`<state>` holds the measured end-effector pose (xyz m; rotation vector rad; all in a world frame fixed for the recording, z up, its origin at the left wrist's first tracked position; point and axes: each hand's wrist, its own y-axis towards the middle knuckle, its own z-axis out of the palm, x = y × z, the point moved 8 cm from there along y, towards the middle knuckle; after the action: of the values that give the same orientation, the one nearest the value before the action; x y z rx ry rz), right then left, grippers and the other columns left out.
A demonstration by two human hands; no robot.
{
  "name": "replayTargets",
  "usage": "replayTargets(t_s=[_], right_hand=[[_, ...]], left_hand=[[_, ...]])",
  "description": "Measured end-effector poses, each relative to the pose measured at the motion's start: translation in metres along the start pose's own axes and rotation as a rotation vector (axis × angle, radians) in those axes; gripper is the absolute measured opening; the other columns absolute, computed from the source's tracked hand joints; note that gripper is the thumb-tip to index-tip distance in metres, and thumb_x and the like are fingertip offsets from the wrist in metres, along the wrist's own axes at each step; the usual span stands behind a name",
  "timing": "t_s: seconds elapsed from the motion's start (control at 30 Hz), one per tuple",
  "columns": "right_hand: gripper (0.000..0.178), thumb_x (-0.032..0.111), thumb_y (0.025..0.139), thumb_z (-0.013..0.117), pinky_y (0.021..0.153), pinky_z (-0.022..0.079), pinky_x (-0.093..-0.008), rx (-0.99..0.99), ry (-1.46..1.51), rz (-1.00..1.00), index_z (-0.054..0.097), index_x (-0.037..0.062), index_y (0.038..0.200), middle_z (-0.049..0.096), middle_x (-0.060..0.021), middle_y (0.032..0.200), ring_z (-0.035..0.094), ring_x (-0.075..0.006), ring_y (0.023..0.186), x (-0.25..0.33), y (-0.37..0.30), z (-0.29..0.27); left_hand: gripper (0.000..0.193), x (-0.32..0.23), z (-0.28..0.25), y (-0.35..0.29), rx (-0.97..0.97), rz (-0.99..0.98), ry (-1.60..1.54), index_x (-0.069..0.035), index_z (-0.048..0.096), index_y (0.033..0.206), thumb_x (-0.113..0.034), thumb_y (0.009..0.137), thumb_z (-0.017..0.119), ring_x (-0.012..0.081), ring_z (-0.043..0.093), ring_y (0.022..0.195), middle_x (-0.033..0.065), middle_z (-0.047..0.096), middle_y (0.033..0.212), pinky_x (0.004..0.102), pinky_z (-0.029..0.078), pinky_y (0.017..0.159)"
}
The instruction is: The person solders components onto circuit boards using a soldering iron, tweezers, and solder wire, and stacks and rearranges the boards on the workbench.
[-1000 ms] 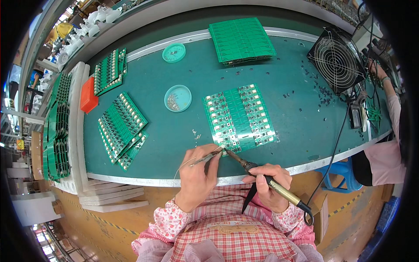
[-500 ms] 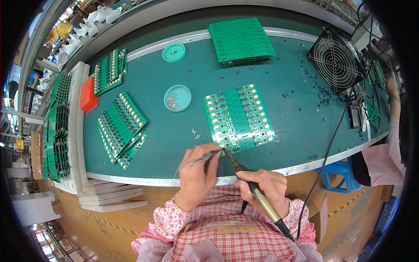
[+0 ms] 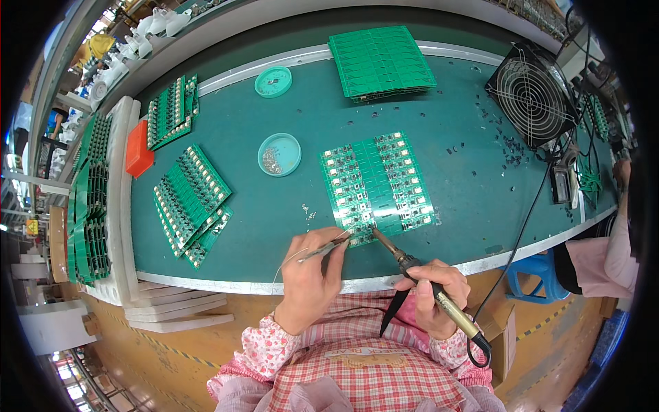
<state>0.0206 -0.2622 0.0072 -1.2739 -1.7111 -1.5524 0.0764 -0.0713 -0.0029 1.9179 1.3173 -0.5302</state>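
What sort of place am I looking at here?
Probably an electronics assembly workshop: a soldering iron in the right hand, a stack of green circuit boards and a dish of tiny parts.

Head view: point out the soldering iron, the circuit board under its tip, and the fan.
Soldering iron (image 3: 410, 263), head view: black collar behind the metal barrel.
Circuit board (image 3: 376, 176), head view: green middle strip.
Fan (image 3: 530, 94), head view: centre of the round grille.

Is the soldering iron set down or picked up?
Picked up: the soldering iron is gripped in the right hand, its tip by the near edge of the green circuit board.
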Motion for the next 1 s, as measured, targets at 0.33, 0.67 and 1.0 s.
replayTargets(t_s=[0.33,0.67,1.0], right_hand=[[0.010,0.008,0.093,0.062,0.054,0.052,-0.0283,-0.092,0.080,0.107,0.063,-0.0006,0.098,0.070,-0.0104,0.069,0.069,-0.0180,0.059,-0.017,-0.014,-0.002],[0.015,0.013,0.096,0.057,0.054,0.053,-0.0280,-0.172,0.143,0.090,0.060,-0.0018,0.101,0.069,-0.0126,0.073,0.070,-0.0197,0.060,-0.025,-0.022,-0.006],[0.018,0.016,0.098,0.055,0.058,0.053,-0.0297,-0.170,0.150,0.100,0.058,-0.0020,0.102,0.067,-0.0123,0.071,0.068,-0.0195,0.059,-0.027,-0.025,-0.007]], left_hand=[[0.018,0.001,-0.003,-0.001,0.009,-0.032,-0.035,0.000,0.066,0.103,0.005,0.086,0.067,0.0271,0.068,0.088,0.0122,0.070,0.099,0.0336,0.053,0.079],[0.010,0.042,-0.036,-0.008,-0.134,-0.207,-0.029,0.005,0.063,0.105,0.002,0.095,0.062,0.0154,0.069,0.090,0.0100,0.069,0.098,0.0282,0.054,0.082],[0.011,0.042,-0.035,-0.001,-0.172,-0.185,0.038,0.003,0.062,0.105,0.001,0.095,0.064,0.0169,0.070,0.083,0.0099,0.070,0.094,0.0275,0.053,0.077]])
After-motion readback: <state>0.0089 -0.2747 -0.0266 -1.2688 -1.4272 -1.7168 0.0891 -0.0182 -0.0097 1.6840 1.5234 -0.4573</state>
